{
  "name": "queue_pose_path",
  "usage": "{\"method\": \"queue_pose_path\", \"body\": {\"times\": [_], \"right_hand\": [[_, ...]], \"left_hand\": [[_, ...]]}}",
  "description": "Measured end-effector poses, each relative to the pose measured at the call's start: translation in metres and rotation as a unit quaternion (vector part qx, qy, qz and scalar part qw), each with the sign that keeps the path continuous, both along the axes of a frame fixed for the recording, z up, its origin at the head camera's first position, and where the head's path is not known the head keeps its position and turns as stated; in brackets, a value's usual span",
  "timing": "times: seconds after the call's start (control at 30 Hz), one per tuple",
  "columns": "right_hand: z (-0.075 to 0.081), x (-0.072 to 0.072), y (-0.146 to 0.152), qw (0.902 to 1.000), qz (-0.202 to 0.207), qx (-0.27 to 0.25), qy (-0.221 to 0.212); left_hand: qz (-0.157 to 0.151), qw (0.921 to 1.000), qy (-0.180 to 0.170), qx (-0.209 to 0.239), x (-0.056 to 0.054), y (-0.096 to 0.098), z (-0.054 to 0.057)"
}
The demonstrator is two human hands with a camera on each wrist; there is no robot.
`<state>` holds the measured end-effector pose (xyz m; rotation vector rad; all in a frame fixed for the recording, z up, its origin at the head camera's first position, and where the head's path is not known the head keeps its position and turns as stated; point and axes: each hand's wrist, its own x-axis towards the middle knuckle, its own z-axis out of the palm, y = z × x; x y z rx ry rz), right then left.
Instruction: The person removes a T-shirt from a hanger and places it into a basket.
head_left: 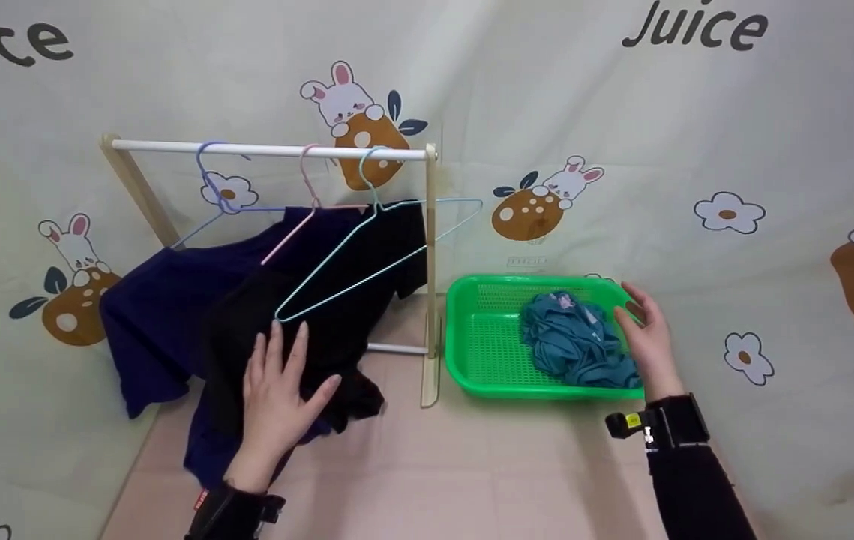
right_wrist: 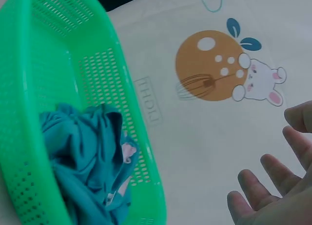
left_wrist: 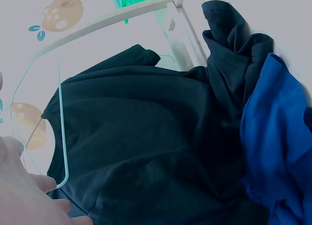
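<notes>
My left hand (head_left: 277,397), fingers spread, is at the lower corner of the mint-green hanger (head_left: 337,289), over the black shirt (head_left: 397,255). That hanger hangs bare from the rack's white rail (head_left: 262,150). The black shirt is on the pink hanger (head_left: 307,180) behind it, and a navy garment (head_left: 164,315) hangs from the blue hanger (head_left: 205,176). At the right end of the green basket (head_left: 471,382), my right hand (head_left: 651,337) hovers by the rim with loose fingers, holding nothing. A crumpled teal garment (head_left: 576,341) lies in the basket.
The rack's wooden post (head_left: 431,300) stands between the hanging clothes and the basket. A printed cloth (head_left: 584,97) with rabbits and flowers rises behind and on both sides. The pale tabletop (head_left: 486,472) spreads out in front.
</notes>
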<state>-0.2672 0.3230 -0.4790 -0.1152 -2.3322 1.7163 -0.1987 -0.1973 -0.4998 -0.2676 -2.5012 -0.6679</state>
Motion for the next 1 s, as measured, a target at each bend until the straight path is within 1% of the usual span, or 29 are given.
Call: {"method": "queue_pose_path", "body": {"times": [0.2,0.3,0.4,0.5,0.63,0.7,0.83,0.93,1.0], "right_hand": [[-0.015,0.004,0.002,0.9991,0.007,0.032,-0.026],[-0.022,0.007,0.004,0.9977,0.007,0.055,-0.038],[-0.026,0.010,0.006,0.9960,0.009,0.075,-0.047],[-0.029,0.013,0.008,0.9938,0.010,0.101,-0.046],[-0.032,0.015,0.010,0.9902,0.015,0.134,-0.038],[-0.035,0.015,0.009,0.9884,0.017,0.148,-0.029],[-0.040,0.015,0.004,0.9838,0.025,0.177,-0.007],[-0.046,0.016,0.001,0.9807,0.030,0.193,0.011],[-0.050,0.017,-0.001,0.9786,0.032,0.202,0.023]], "left_hand": [[0.009,0.9999,0.010,0.009,0.002,-0.006,0.004],[0.016,0.9996,0.020,0.015,0.001,-0.011,0.008],[0.024,0.9991,0.027,0.020,0.000,-0.014,0.015],[0.031,0.9987,0.031,0.025,-0.002,-0.017,0.024],[0.032,0.9985,0.034,0.028,-0.011,-0.016,0.036],[0.033,0.9985,0.035,0.027,-0.016,-0.015,0.043],[0.034,0.9980,0.048,0.022,-0.028,-0.011,0.056],[0.031,0.9979,0.054,0.017,-0.037,-0.008,0.068],[0.028,0.9983,0.050,0.013,-0.043,-0.005,0.077]]}}
